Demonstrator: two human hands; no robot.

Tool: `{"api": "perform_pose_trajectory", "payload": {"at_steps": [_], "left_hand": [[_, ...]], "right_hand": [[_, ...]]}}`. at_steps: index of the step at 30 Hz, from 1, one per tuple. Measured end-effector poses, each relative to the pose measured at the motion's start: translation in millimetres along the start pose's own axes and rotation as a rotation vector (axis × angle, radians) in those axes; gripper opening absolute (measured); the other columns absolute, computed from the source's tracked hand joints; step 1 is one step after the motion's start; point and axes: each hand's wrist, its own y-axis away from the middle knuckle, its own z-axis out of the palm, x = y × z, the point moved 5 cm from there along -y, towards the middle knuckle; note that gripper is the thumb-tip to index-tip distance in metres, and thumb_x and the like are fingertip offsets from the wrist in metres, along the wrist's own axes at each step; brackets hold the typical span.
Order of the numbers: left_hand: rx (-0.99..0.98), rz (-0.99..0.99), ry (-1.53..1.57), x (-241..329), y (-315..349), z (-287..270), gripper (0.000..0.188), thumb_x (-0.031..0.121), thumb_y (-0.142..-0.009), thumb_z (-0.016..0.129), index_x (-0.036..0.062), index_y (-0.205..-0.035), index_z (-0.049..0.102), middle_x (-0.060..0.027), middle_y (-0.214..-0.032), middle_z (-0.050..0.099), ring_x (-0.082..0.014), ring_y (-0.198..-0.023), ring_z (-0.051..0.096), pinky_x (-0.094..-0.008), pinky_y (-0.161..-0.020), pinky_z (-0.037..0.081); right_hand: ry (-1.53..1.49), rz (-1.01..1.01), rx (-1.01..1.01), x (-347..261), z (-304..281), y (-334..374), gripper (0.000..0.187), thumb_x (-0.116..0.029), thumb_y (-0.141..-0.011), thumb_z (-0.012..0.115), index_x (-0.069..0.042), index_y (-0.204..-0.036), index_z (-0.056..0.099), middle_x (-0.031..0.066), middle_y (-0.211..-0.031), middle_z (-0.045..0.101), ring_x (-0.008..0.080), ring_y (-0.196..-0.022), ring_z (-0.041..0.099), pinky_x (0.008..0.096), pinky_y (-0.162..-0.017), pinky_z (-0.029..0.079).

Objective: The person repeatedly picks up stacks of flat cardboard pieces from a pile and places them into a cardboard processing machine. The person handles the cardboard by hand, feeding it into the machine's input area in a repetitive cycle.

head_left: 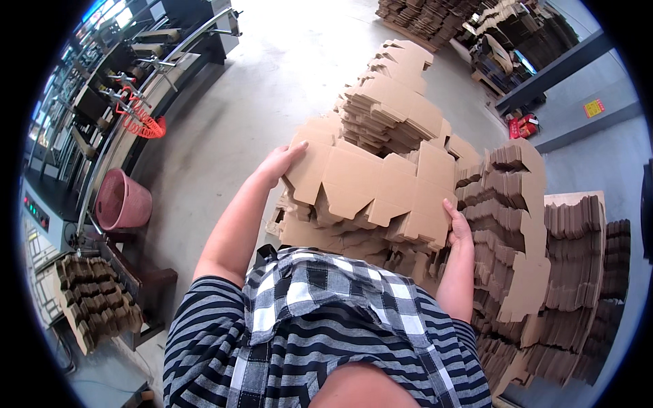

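Long machine [102, 109] well off to my left, and cardboard stacks [491, 212] crowding my right arm — those could snag me. Right in front, the die-cut box blank [367, 182] is over a messy pile [401, 98], and I'd call this the lifting-or-squaring stage. Left grip [277, 164] and right grip [460, 228] are closed on its opposite ends, sheet count unclear — next move probably wants both ends level.
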Motion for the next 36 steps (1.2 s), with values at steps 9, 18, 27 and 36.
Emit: {"api": "perform_pose_trajectory", "payload": {"at_steps": [9, 18, 27, 36], "left_hand": [[-0.101, 0.201, 0.211, 17.8, 34.0, 0.3, 0.067, 0.040, -0.084, 0.062, -0.0001, -0.133, 0.042, -0.0160, -0.124, 0.054, -0.0250, -0.115, 0.051, -0.0349, -0.099, 0.037], [-0.128, 0.709, 0.312, 79.2, 80.3, -7.3, 0.089, 0.024, -0.068, 0.078, 0.0053, -0.141, 0.031, -0.0107, -0.132, 0.047, -0.0229, -0.124, 0.044, -0.0369, -0.104, 0.034], [-0.074, 0.827, -0.048, 56.8, 71.3, -8.9, 0.117, 0.012, -0.054, 0.084, 0.0117, -0.148, 0.014, -0.0113, -0.139, 0.039, -0.0261, -0.126, 0.042, -0.0396, -0.108, 0.032], [-0.101, 0.864, -0.164, 63.5, 80.5, -7.0, 0.119, 0.022, -0.054, 0.084, 0.0091, -0.148, 0.010, -0.0104, -0.152, 0.022, -0.0273, -0.136, 0.030, -0.0393, -0.110, 0.029]], "right_hand": [[-0.182, -0.245, -0.071, -28.9, 23.0, 40.6, 0.053, -0.030, -0.078, 0.073, 0.003, -0.115, 0.056, 0.0123, -0.106, 0.064, 0.0224, -0.095, 0.063, 0.0356, -0.083, 0.052], [-0.311, -0.722, -0.043, -45.3, 22.6, 71.0, 0.062, -0.020, -0.066, 0.078, 0.000, -0.119, 0.053, 0.0084, -0.107, 0.062, 0.0241, -0.101, 0.059, 0.0362, -0.089, 0.048], [-0.069, -0.619, -0.097, -0.5, -13.8, 45.4, 0.063, 0.009, -0.059, 0.072, -0.005, -0.117, 0.052, 0.0062, -0.105, 0.061, 0.0197, -0.095, 0.060, 0.0334, -0.080, 0.050], [0.007, -0.705, 0.017, -45.6, 13.1, 101.1, 0.064, 0.007, -0.059, 0.075, -0.002, -0.118, 0.050, 0.0043, -0.099, 0.061, 0.0174, -0.088, 0.061, 0.0306, -0.075, 0.052]]}}
